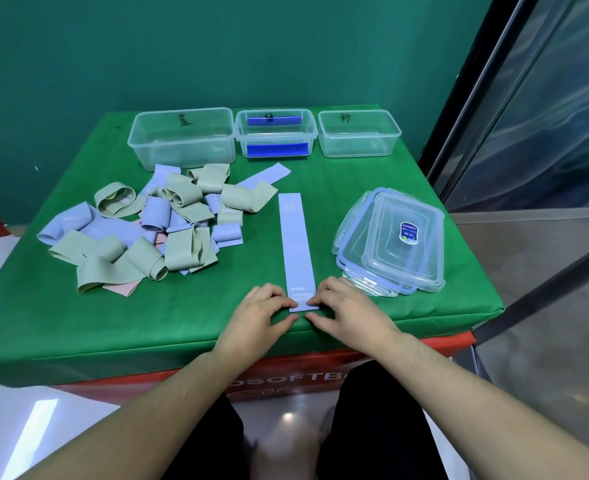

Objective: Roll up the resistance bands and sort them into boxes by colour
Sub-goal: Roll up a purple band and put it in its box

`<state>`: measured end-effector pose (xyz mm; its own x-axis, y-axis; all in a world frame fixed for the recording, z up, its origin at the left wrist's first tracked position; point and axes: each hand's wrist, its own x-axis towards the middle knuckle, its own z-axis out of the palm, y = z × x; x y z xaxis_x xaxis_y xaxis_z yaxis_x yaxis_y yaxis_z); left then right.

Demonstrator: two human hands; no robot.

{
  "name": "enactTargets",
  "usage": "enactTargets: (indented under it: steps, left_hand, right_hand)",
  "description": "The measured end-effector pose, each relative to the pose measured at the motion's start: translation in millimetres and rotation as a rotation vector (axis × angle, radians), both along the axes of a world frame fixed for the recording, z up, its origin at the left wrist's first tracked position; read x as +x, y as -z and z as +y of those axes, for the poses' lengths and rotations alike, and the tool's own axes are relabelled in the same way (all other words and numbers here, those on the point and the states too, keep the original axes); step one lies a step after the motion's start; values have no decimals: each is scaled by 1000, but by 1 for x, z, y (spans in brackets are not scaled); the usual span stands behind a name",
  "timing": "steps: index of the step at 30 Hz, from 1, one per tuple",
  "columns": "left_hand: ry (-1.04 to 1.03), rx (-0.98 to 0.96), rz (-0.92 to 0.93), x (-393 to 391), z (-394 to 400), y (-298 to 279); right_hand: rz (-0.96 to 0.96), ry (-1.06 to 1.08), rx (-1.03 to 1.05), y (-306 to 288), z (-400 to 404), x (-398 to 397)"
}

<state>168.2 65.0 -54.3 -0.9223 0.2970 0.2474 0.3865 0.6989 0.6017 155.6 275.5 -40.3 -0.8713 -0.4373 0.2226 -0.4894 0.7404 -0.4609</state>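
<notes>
Lavender band (297, 247) lies flat on surface (338, 188); left hand (256, 311) and right hand (343, 306) fingers pinch its near end.

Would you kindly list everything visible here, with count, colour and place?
flat band: one, lavender-blue, marked 20, lying lengthwise at table centre
band pile: many, sage green, lavender-blue and a few pink, table left
boxes: three, clear, empty, along the far edge; middle one has blue clips
lids: a stack, clear with blue trim, table right
table: one, green cover
left hand: pinches the flat band's near end
right hand: pinches the same end
</notes>
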Motion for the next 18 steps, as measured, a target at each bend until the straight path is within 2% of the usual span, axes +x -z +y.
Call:
enactTargets:
  steps: [3, 7, 10, 18]
  left_hand:
    - [34, -53, 73, -3, 0, 0]
    - [116, -149, 147, -5, 1, -5]
    - [106, -158, 126, -5, 2, -5]
    - [12, -37, -16, -6, 6, -6]
  right_hand:
    - [128, -35, 34, 5, 2, 2]
    - [167, -65, 56, 4, -1, 2]
    - [141, -56, 56, 3, 0, 2]
    - [-61, 20, -6, -4, -4, -3]
